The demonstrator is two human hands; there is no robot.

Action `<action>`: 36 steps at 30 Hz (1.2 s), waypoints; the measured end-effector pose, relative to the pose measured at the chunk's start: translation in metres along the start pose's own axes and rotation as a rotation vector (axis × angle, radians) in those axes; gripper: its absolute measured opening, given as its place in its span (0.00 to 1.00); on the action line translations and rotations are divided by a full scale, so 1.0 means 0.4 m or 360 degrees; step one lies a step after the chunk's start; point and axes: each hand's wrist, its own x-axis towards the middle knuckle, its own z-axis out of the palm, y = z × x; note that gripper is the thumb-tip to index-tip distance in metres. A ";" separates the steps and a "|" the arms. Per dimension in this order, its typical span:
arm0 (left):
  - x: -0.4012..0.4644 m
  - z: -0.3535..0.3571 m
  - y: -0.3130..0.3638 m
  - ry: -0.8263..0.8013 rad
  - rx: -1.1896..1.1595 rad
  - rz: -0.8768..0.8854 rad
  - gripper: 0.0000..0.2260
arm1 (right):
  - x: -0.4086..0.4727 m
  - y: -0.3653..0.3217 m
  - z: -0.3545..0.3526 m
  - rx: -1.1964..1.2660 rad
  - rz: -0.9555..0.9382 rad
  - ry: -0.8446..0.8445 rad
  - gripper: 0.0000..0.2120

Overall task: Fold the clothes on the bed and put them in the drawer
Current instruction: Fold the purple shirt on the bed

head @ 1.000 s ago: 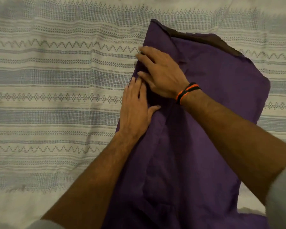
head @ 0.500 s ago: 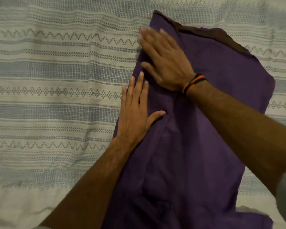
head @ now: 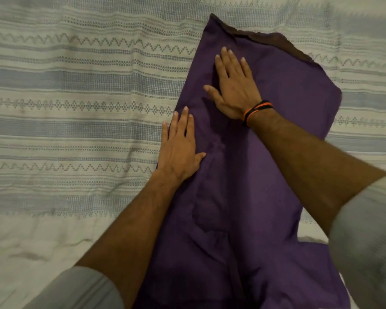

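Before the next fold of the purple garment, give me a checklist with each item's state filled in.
1. Purple cloth garment lies spread on the striped woven bedspread: ok.
2. Left hand flat with straight fingers on the garment's left edge: ok.
3. Right hand, with the orange and black wristband, pressed flat nearer the far end: ok.
4. Cloth smooth: not ok, a long crease runs down the middle below the hands.
5. Far edge even: not ok, a dark brown strip shows along it.
6. Near end of the garment and the drawer in view: cannot tell, both are outside the frame.
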 end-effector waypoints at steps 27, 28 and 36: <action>-0.561 -0.068 0.237 -0.0044 -0.0748 -0.0396 0.32 | -0.779 -0.103 -0.148 0.0566 0.0068 -0.0218 0.32; -0.579 -0.057 0.261 -0.0023 -0.0769 -0.0426 0.32 | -0.801 -0.085 -0.142 0.0563 0.0051 -0.0235 0.31; -0.726 0.109 0.532 0.0139 -0.0943 -0.0729 0.27 | -1.001 0.125 -0.069 0.0513 -0.0137 -0.0338 0.29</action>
